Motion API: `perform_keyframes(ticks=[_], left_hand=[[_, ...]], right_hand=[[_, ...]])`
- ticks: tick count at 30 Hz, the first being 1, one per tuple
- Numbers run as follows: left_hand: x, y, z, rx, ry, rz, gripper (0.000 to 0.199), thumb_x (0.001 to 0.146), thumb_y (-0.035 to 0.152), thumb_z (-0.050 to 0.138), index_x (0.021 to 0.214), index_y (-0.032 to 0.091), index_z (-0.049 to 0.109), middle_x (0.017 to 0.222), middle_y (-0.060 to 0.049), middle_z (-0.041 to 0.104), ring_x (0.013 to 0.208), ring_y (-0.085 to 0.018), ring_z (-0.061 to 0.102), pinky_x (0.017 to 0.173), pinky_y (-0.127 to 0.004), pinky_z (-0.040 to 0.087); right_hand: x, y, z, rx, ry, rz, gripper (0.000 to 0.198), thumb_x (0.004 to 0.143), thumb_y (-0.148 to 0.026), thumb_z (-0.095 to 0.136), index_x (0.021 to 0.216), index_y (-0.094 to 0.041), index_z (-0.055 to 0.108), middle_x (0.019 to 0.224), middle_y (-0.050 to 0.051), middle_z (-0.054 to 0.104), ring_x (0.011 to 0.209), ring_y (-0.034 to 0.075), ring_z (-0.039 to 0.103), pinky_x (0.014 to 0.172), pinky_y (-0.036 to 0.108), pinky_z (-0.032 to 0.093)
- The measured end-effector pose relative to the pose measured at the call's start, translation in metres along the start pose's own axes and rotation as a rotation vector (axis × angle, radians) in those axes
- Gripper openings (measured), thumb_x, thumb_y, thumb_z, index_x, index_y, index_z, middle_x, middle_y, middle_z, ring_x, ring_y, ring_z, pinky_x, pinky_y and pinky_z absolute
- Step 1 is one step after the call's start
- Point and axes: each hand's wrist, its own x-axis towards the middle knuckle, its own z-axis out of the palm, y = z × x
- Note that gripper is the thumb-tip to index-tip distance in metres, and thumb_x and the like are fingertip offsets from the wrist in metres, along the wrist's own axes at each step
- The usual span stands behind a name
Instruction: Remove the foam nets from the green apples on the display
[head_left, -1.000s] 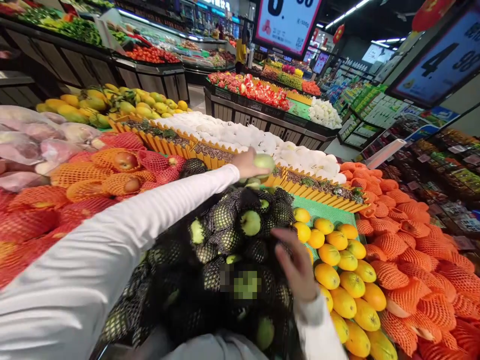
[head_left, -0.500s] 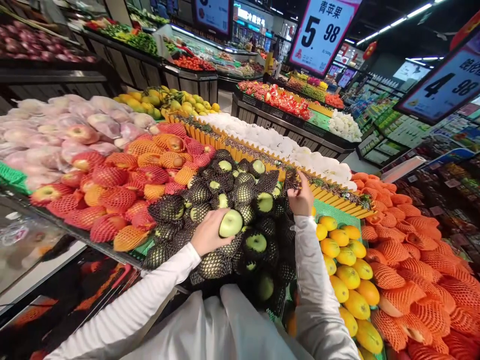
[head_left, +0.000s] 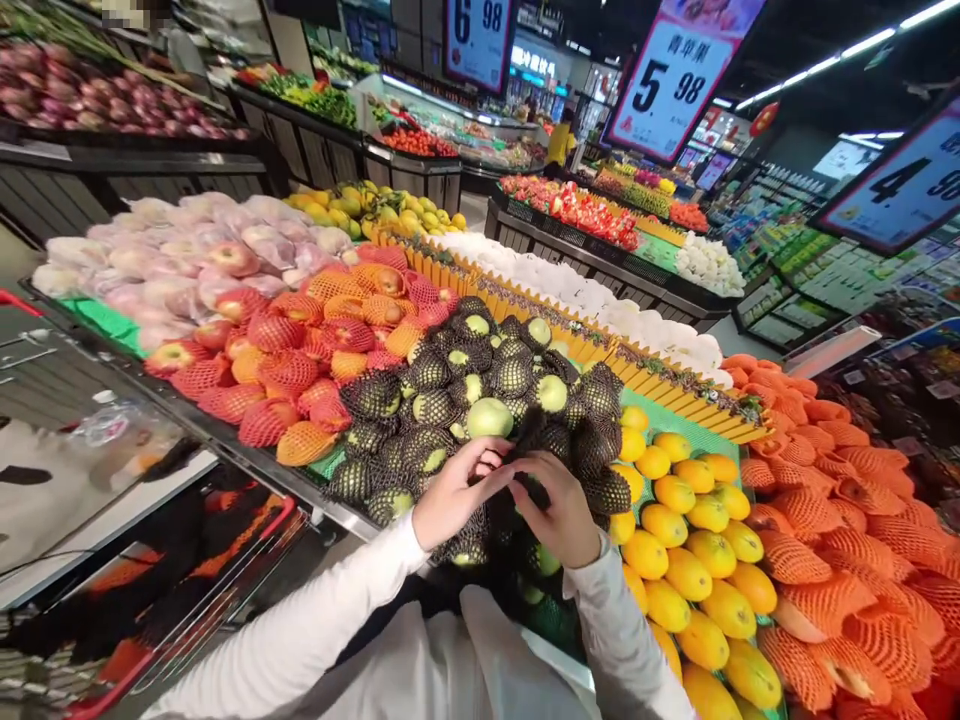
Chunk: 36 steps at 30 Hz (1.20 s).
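My left hand (head_left: 461, 495) and my right hand (head_left: 559, 508) meet over a heap of green apples in black foam nets (head_left: 431, 405). Between their fingertips is a dark, blurred black foam net (head_left: 531, 430), and the fingers of both hands are closed on it. Just beyond my left fingers a bare green apple (head_left: 490, 418) rests on the heap, outside my grasp. Other netted apples lie around and below my hands, partly hidden by them.
Red and orange netted apples (head_left: 289, 370) lie left, yellow mangoes (head_left: 686, 570) and orange-netted fruit (head_left: 832, 550) right. A yellow picket divider (head_left: 645, 375) runs behind. A cart with a red handle (head_left: 281, 520) stands lower left. Price signs (head_left: 675, 85) hang overhead.
My left hand has let go of the bare green apple, which now sits on the heap. My right hand has come back from near the divider with a black net to meet my left.
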Motion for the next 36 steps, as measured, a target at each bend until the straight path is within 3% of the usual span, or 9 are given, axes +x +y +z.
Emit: perform_keyframes(ticks=[3, 6, 11, 17, 21, 24, 29, 32, 36], left_hand=[[-0.009, -0.004, -0.005, -0.024, -0.01, 0.052, 0.022, 0.085, 0.04, 0.065, 0.084, 0.018, 0.06, 0.096, -0.004, 0.055, 0.088, -0.016, 0.053, 0.076, -0.025, 0.044], [-0.013, -0.011, -0.013, -0.081, 0.014, -0.026, 0.027, 0.087, 0.043, 0.061, 0.095, 0.017, 0.06, 0.103, -0.004, 0.055, 0.088, -0.014, 0.052, 0.076, -0.024, 0.043], [-0.013, -0.03, -0.024, -0.008, -0.099, -0.161, 0.038, 0.078, 0.05, 0.069, 0.078, 0.014, 0.058, 0.07, 0.002, 0.049, 0.066, -0.012, 0.044, 0.062, -0.024, 0.04], [-0.008, -0.024, -0.054, 0.052, -0.062, 0.096, 0.026, 0.078, 0.037, 0.07, 0.08, 0.016, 0.054, 0.099, -0.006, 0.059, 0.096, -0.018, 0.054, 0.085, -0.027, 0.046], [-0.001, -0.003, -0.08, 0.143, -0.256, 0.29, 0.028, 0.075, 0.023, 0.064, 0.063, 0.018, 0.039, 0.091, -0.007, 0.057, 0.089, -0.017, 0.054, 0.079, -0.026, 0.043], [0.012, 0.005, -0.098, 0.239, -0.141, 0.309, 0.034, 0.077, 0.023, 0.059, 0.059, 0.019, 0.03, 0.084, -0.006, 0.055, 0.08, -0.015, 0.051, 0.073, -0.025, 0.039], [0.039, 0.0, -0.113, 0.22, -0.261, 0.258, 0.032, 0.08, 0.024, 0.055, 0.064, 0.021, 0.027, 0.076, -0.003, 0.053, 0.076, -0.014, 0.049, 0.068, -0.023, 0.037], [0.05, -0.01, -0.112, 0.264, -0.319, 0.32, 0.018, 0.074, 0.015, 0.057, 0.077, 0.02, 0.04, 0.081, 0.0, 0.05, 0.074, -0.012, 0.045, 0.067, -0.022, 0.036], [0.062, -0.02, -0.108, 0.463, -0.378, 0.403, 0.051, 0.065, 0.003, 0.055, 0.113, 0.019, 0.046, 0.102, -0.005, 0.054, 0.089, -0.016, 0.052, 0.077, -0.026, 0.041]], right_hand=[[-0.01, -0.002, 0.012, 0.041, 0.025, 0.026, 0.017, 0.089, -0.016, 0.06, 0.106, -0.02, 0.061, 0.102, 0.005, 0.067, 0.103, 0.017, 0.06, 0.092, 0.03, 0.05], [-0.023, -0.006, 0.021, 0.098, 0.045, 0.019, 0.012, 0.091, -0.013, 0.058, 0.097, -0.021, 0.063, 0.092, 0.002, 0.07, 0.11, 0.016, 0.059, 0.1, 0.029, 0.046], [-0.034, -0.017, 0.038, 0.079, 0.122, 0.045, 0.017, 0.09, -0.013, 0.059, 0.074, -0.02, 0.058, 0.072, 0.0, 0.065, 0.096, 0.015, 0.062, 0.089, 0.025, 0.049], [-0.02, -0.017, 0.06, -0.051, 0.387, 0.43, 0.04, 0.074, -0.032, 0.078, 0.068, -0.02, 0.041, 0.059, -0.006, 0.046, 0.055, 0.009, 0.045, 0.053, 0.022, 0.037], [0.001, -0.011, 0.08, 0.174, 0.342, 0.419, 0.026, 0.072, -0.022, 0.065, 0.088, -0.021, 0.044, 0.069, -0.005, 0.048, 0.059, 0.01, 0.046, 0.053, 0.021, 0.037], [0.017, -0.005, 0.091, 0.127, 0.601, 0.393, 0.018, 0.074, -0.015, 0.052, 0.07, -0.021, 0.035, 0.065, -0.004, 0.038, 0.06, 0.01, 0.038, 0.054, 0.021, 0.032], [0.028, 0.005, 0.093, 0.311, 0.694, 0.444, 0.018, 0.074, -0.02, 0.053, 0.093, -0.019, 0.053, 0.087, 0.002, 0.056, 0.083, 0.015, 0.053, 0.074, 0.026, 0.046], [0.02, 0.014, 0.084, 0.574, 0.629, 0.63, 0.013, 0.071, -0.031, 0.059, 0.07, -0.02, 0.051, 0.057, -0.004, 0.046, 0.049, 0.01, 0.041, 0.046, 0.022, 0.036], [0.007, 0.024, 0.074, 0.914, 0.632, 0.653, 0.03, 0.066, -0.044, 0.07, 0.057, -0.022, 0.05, 0.044, -0.004, 0.044, 0.039, 0.011, 0.037, 0.038, 0.024, 0.033]])
